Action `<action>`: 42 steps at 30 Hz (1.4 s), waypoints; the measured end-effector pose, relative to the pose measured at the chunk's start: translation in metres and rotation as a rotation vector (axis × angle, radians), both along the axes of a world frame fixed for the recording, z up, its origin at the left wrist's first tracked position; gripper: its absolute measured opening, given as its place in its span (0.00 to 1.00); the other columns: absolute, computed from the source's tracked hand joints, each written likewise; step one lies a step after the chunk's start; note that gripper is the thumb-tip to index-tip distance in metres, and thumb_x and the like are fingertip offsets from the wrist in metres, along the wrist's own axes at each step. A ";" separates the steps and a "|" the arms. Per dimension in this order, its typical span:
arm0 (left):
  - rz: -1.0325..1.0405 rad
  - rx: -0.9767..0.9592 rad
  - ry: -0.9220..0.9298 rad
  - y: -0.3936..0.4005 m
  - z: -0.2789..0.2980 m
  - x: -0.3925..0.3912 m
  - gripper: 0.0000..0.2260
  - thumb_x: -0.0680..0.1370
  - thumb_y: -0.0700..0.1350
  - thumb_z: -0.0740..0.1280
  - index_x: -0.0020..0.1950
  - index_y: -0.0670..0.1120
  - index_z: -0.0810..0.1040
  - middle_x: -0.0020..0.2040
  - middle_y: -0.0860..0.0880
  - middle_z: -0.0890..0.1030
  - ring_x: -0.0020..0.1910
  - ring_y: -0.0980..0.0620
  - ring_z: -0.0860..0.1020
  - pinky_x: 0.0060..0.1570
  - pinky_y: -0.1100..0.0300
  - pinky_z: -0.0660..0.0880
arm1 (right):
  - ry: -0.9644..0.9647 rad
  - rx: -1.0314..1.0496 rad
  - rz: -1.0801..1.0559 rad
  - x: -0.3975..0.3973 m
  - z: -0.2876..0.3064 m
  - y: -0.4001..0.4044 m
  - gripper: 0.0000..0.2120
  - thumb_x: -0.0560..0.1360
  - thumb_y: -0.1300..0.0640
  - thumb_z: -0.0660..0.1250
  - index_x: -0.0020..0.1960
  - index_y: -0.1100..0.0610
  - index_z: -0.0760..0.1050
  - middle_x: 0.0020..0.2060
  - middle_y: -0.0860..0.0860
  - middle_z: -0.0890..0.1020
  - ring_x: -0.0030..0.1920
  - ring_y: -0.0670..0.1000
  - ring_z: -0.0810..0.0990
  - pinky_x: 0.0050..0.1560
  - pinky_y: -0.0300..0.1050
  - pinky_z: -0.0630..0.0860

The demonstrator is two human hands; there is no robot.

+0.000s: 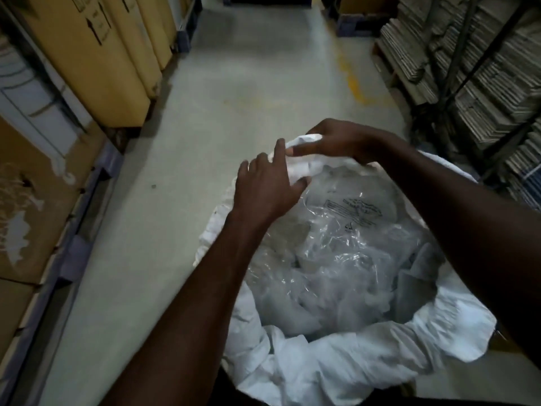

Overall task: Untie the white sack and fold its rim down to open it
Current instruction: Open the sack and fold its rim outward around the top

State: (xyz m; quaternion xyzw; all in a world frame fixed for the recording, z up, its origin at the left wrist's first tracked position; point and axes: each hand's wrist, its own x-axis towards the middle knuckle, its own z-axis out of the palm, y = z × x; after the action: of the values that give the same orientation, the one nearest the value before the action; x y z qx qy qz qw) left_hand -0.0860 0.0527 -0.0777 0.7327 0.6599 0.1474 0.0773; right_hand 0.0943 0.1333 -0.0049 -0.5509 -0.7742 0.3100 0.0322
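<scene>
The white sack (345,358) stands on the floor just in front of me with its mouth wide. Its near rim is rolled down in thick folds. Inside lie clear plastic bags (345,230), one with black print. My right hand (336,140) grips a bunched piece of the sack's far rim, fingers curled round the white cloth. My left hand (268,183) is beside it at the far-left rim, fingers spread and fairly straight, fingertips touching the cloth.
A grey concrete aisle (234,92) runs ahead with a yellow floor line (351,80). Tall brown cartons (99,54) on blue pallets line the left side. Shelving with stacked flat cardboard (483,68) stands close on the right.
</scene>
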 end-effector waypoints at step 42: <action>0.116 -0.389 -1.147 0.041 0.019 -0.012 0.12 0.86 0.48 0.67 0.62 0.43 0.86 0.58 0.44 0.88 0.61 0.43 0.86 0.66 0.49 0.79 | -0.205 0.838 -0.006 0.008 -0.044 -0.073 0.20 0.83 0.55 0.64 0.74 0.48 0.72 0.50 0.55 0.83 0.48 0.63 0.81 0.48 0.57 0.76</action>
State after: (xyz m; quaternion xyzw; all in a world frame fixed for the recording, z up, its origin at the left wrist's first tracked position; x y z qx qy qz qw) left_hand -0.0977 0.0936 -0.0587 0.4720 0.5667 0.3992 0.5447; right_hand 0.1021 0.0606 -0.0492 -0.5205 -0.8307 -0.0879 0.1771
